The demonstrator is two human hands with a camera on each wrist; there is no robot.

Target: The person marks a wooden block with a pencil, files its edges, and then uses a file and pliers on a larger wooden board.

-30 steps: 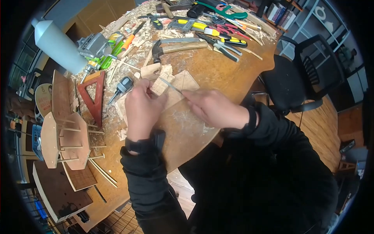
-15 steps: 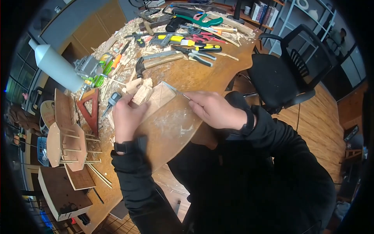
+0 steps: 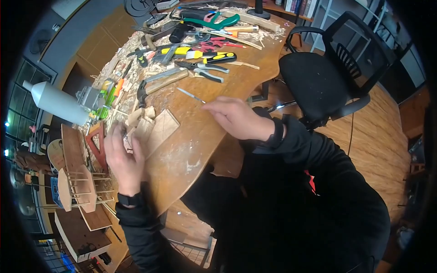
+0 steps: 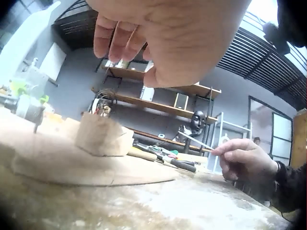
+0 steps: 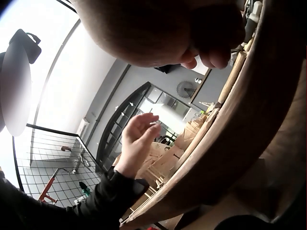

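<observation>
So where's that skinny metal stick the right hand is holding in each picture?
Head: the thin metal tool lies slanted at upper centre, pinched by the right hand.
Left wrist: the same tool pokes up-left from that hand, right of centre.
Right wrist: not seen.
Shared landmark: the small wood block, also in the left wrist view.

Even, fairly bright indoor light falls on the desk [image 3: 227, 86] with soft shadows. The head view bends strongly, with black corners. Both wrist views are backlit by bright windows; the nearest hand [image 4: 177, 33] looms blurred.
</observation>
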